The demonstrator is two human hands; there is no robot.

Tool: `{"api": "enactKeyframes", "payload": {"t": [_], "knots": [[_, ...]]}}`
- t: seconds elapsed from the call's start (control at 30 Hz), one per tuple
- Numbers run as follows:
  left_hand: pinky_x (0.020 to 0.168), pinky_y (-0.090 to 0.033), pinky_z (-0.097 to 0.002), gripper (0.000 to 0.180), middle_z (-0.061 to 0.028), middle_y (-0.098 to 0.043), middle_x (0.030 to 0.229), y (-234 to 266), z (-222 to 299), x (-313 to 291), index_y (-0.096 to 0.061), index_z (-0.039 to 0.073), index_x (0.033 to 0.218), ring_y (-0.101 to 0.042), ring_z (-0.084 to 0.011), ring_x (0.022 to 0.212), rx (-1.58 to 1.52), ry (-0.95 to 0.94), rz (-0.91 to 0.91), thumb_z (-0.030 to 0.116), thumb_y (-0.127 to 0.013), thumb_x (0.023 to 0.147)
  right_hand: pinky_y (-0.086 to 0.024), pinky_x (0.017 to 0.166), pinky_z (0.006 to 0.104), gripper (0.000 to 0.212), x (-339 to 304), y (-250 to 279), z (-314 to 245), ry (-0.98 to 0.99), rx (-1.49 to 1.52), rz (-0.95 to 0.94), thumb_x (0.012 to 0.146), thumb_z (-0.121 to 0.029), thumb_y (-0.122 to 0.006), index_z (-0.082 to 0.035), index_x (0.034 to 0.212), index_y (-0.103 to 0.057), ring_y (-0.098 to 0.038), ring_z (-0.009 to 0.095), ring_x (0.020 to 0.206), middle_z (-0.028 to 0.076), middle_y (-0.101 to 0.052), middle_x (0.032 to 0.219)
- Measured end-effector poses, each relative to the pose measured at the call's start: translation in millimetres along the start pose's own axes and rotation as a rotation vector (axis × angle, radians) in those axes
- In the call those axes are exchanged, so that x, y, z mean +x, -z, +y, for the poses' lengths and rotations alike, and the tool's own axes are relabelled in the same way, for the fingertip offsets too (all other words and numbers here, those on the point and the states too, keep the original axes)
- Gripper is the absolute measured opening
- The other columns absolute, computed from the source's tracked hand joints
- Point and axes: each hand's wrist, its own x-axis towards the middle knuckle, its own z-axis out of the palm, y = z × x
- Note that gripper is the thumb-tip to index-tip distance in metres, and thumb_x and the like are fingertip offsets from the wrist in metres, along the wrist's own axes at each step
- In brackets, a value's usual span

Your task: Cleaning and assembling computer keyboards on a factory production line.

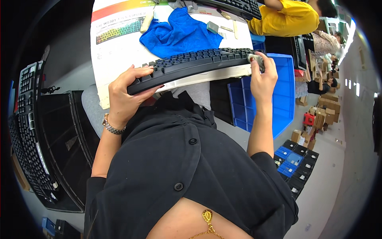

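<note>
A black keyboard (191,65) is tilted up at the near edge of the table, its keys facing away from me. My left hand (129,85) grips its left end, thumb on the upper side and fingers underneath. At the right end, my right hand (264,75) pinches a small pale wad (255,59) against the keyboard's corner; whether it is cloth or sponge I cannot tell. Just beyond the keyboard lies a crumpled blue cloth (179,34).
A white printed box (115,59) covers the tabletop. On it lie a grey-green block (212,27), a pale block (147,22) and another black keyboard (234,7). A blue crate (282,91) stands at right. Stacked keyboards (30,131) stand left. A person in yellow (286,18) works at far right.
</note>
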Motion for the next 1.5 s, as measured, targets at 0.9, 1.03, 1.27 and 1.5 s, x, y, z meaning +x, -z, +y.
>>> {"api": "enactKeyframes", "payload": {"t": [0.9, 1.03, 1.27, 1.5], "knots": [[0.082, -0.054, -0.0267, 0.040, -0.0110, -0.074, 0.098, 0.4, 1.7, 8.2, -0.072, 0.003, 0.102, -0.069, -0.0177, 0.084, -0.045, 0.054, 0.008, 0.002, -0.086, 0.065, -0.047, 0.062, 0.0338, 0.025, -1.1, -15.5, -8.1, -0.047, -0.076, 0.154, 0.083, 0.002, -0.064, 0.001, 0.108, -0.063, -0.058, 0.026, 0.071, 0.015, -0.061, 0.091], [0.082, -0.053, -0.0265, 0.041, -0.0110, -0.074, 0.099, 1.2, 1.8, 7.5, -0.072, 0.003, 0.103, -0.068, -0.0178, 0.085, -0.051, 0.092, 0.007, 0.001, -0.086, 0.065, -0.047, 0.063, 0.0343, 0.026, 0.0, -27.3, -45.9, 0.100, 0.087, 0.039, 0.082, 0.002, -0.064, 0.001, 0.108, -0.063, -0.057, 0.026, 0.072, 0.015, -0.060, 0.090], [0.082, -0.053, -0.0267, 0.041, -0.0112, -0.074, 0.100, 2.0, -0.7, 6.0, -0.072, 0.003, 0.103, -0.069, -0.0189, 0.088, -0.045, 0.046, 0.007, 0.000, -0.085, 0.065, -0.047, 0.066, 0.0359, 0.029, 5.2, -20.9, -19.1, 0.047, -0.059, 0.108, 0.079, 0.003, -0.064, 0.000, 0.108, -0.062, -0.056, 0.025, 0.074, 0.014, -0.059, 0.089], [0.084, -0.053, -0.0277, 0.041, -0.0115, -0.074, 0.100, 1.5, 4.0, 8.2, -0.072, 0.003, 0.103, -0.069, -0.0198, 0.089, -0.063, 0.132, 0.008, 0.000, -0.085, 0.065, -0.047, 0.067, 0.0350, 0.027, -1.2, -40.5, -63.9, 0.113, 0.278, -0.002, 0.080, 0.001, -0.063, 0.000, 0.107, -0.061, -0.055, 0.025, 0.073, 0.013, -0.058, 0.089]]}}
